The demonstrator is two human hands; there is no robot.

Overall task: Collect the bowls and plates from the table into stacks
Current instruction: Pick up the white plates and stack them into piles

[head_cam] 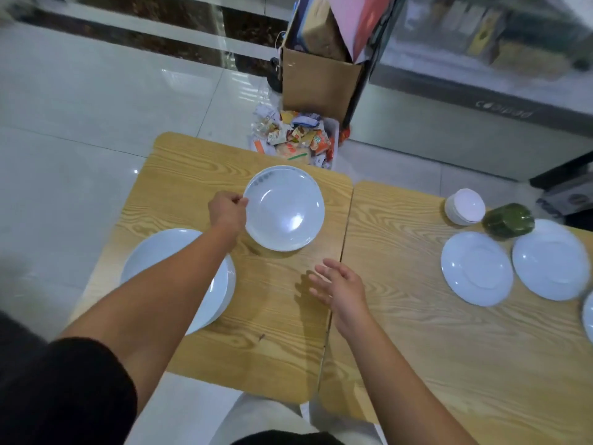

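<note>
The left forearm hides part of the plate stack (150, 252); the far-right plate (588, 313) is cut off. The left hand (227, 211) pinches the patterned plate (284, 208) by its rim; the right hand (340, 287) hovers, fingers spread.

White plates (476, 268), 1 plate (284, 208) with grey-blue rim pattern, yellow wood-grain tables (417, 332), dark green pepper (508, 222).

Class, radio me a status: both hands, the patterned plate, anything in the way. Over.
Left hand pinches patterned plate rim. Right hand open, above table. Left forearm crosses plate stack.
</note>
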